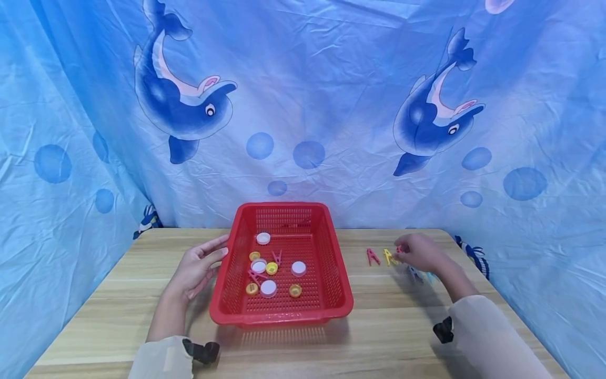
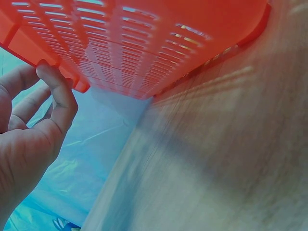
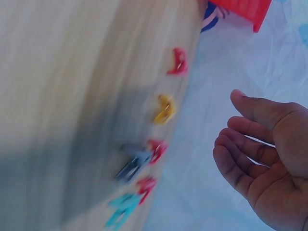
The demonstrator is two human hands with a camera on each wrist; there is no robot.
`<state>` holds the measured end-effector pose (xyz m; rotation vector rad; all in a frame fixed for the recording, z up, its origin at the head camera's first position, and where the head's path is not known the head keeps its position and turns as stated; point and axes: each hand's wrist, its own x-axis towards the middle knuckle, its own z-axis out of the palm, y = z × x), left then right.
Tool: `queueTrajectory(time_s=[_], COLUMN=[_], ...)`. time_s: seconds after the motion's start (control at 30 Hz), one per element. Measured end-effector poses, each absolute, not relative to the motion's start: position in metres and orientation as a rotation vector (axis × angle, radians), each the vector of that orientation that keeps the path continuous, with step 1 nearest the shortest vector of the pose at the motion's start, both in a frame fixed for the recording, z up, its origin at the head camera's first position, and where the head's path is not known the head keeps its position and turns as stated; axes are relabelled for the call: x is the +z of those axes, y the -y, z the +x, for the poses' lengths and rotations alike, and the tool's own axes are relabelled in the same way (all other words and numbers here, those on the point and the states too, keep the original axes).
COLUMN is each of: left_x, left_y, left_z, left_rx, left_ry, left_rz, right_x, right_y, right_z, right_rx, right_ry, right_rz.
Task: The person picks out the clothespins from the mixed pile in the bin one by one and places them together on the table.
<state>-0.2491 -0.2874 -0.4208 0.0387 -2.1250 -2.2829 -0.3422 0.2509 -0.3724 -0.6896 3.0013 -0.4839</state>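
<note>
A red plastic basket (image 1: 342, 273) stands on the table, holding white bottle caps (image 1: 268, 288), yellow bottle caps (image 1: 295, 290) and pink clothespins (image 1: 277, 258). My left hand (image 1: 198, 269) grips its left rim, thumb and bent finger at the edge in the left wrist view. To the right, my right hand (image 1: 420, 252) hovers over a row of clothespins; the right wrist view finds it holding nothing, fingers loosely bent. That row includes a pink clothespin (image 3: 178, 61), a yellow clothespin (image 3: 165, 109), a dark grey clothespin (image 3: 131, 168) and a teal clothespin (image 3: 121, 210), the last two beside pink ones.
The wooden table (image 1: 388, 337) carries the basket and the clothespins. Behind it and along both sides hangs a blue curtain (image 1: 303, 105) printed with dolphins, close to the table's back edge.
</note>
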Motion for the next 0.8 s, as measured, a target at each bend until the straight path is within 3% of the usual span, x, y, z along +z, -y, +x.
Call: queueTrajectory(time_s=[0.27, 0.8], left_x=[-0.421, -0.419], left_y=[0.286, 0.286], left_z=[-0.248, -0.246], left_rx=[-2.27, -2.264], left_ry=[2.143, 2.152], left_rz=[0.066, 0.068], right_x=[-0.359, -0.333], right_y=[-0.203, -0.116], right_z=[-0.352, -0.351], right_rx=[-0.469, -0.393], right_ry=[-3.048, -3.08], right_rz=[-0.765, -1.219])
